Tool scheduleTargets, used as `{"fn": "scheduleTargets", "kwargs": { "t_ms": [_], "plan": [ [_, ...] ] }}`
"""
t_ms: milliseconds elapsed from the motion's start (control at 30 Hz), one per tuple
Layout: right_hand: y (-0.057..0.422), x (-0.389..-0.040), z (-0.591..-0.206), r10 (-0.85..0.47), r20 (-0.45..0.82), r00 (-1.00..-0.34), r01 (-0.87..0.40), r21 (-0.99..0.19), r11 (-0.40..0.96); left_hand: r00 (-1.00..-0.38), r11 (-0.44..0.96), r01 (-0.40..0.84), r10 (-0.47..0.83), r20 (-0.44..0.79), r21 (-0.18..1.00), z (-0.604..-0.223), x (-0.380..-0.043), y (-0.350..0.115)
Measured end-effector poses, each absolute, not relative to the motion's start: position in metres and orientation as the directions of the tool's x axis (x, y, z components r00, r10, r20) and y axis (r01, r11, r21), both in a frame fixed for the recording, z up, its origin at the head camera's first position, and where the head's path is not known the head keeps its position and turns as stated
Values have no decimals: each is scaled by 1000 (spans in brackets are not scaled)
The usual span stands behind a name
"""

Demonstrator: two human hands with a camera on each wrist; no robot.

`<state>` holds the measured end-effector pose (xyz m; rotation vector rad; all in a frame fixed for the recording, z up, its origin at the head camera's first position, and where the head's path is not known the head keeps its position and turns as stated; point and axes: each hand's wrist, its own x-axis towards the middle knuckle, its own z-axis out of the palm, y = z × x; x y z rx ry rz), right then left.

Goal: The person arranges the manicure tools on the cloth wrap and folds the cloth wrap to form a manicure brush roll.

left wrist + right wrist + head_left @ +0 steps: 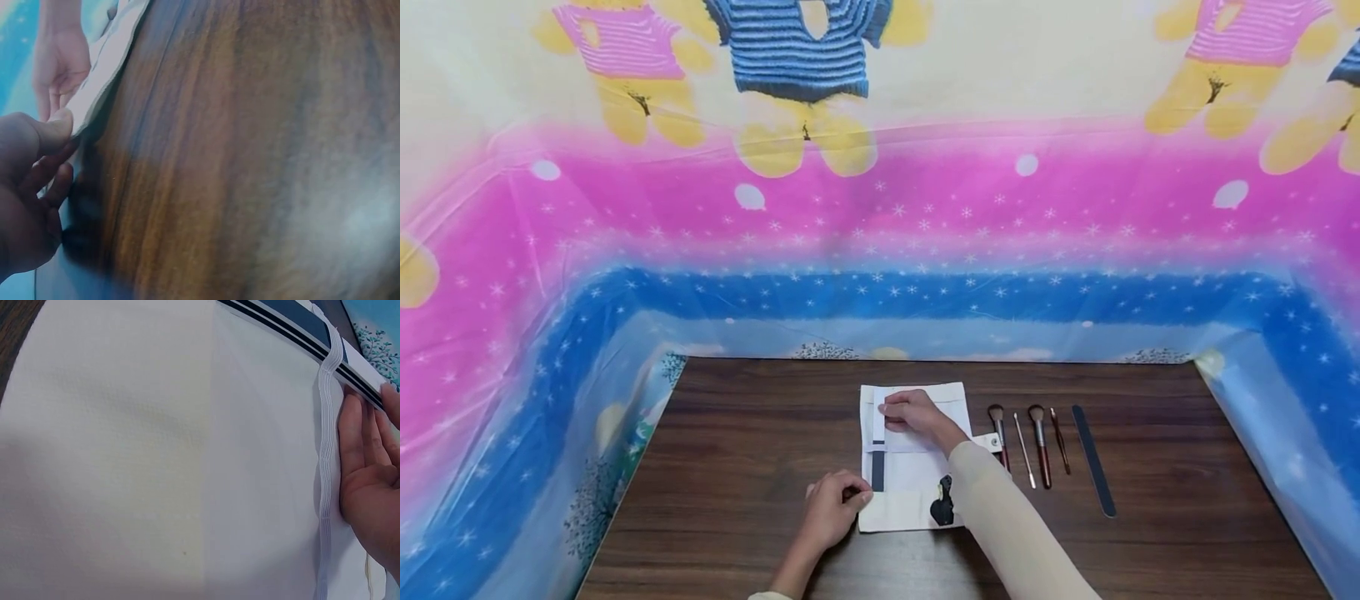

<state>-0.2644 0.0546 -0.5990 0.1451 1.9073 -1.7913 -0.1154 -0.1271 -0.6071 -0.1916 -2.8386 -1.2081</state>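
Note:
A white cloth pouch lies opened flat on the table, with an elastic band running across it. Under that band passes a flat nail file, part dark and part white, with striped edges. My right hand pinches the white far end of the file between thumb and fingers, as the right wrist view also shows. At the pouch's near left corner, my left hand pinches the cloth edge. In the left wrist view that corner is lifted slightly off the wood.
Right of the pouch lie two makeup brushes, a thin pale stick, a small brown tool and a dark nail file. A snap tab sticks out from the pouch. A black shape marks its near flap.

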Motion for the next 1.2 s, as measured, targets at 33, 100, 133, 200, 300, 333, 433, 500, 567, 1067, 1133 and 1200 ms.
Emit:
{"fn": "scheduleTargets", "kwargs": {
  "t_ms": [33,100,133,200,300,333,433,500,567,1067,1133,1200],
  "plan": [
    [55,-265,-599,-277,-438,-855,418,-899,130,-991,687,131,86,99,715,-608,-115,-127],
    [56,-265,-600,-301,-445,-843,420,-895,147,-993,687,119,68,99,717,-609,-115,-126],
    [57,-265,-600,-315,-450,-836,424,-893,149,-993,686,115,61,100,719,-610,-115,-126],
    [58,-266,-600,-340,-465,-818,439,-885,153,-993,685,110,52,103,720,-610,-114,-125],
    [59,-266,-599,-365,-479,-798,458,-876,150,-993,682,112,51,106,722,-610,-113,-125],
    [59,-266,-599,-368,-476,-799,457,-878,142,-993,680,112,52,105,725,-610,-113,-125],
    [57,-266,-596,-354,-448,-821,440,-891,109,-991,678,130,69,114,723,-609,-113,-126],
    [55,-267,-593,-330,-414,-848,408,-909,92,-991,677,134,81,108,724,-609,-114,-126],
    [53,-269,-590,-302,-377,-876,369,-925,88,-990,676,138,93,102,724,-608,-114,-126],
    [47,-266,-603,-200,-295,-934,279,-955,103,-986,683,139,30,163,717,-613,-111,-121],
    [47,-265,-605,-206,-304,-930,288,-952,103,-986,680,134,18,166,721,-613,-111,-120],
    [48,-264,-606,-210,-312,-926,299,-950,92,-986,676,128,8,166,726,-612,-110,-120]
  ]
}}
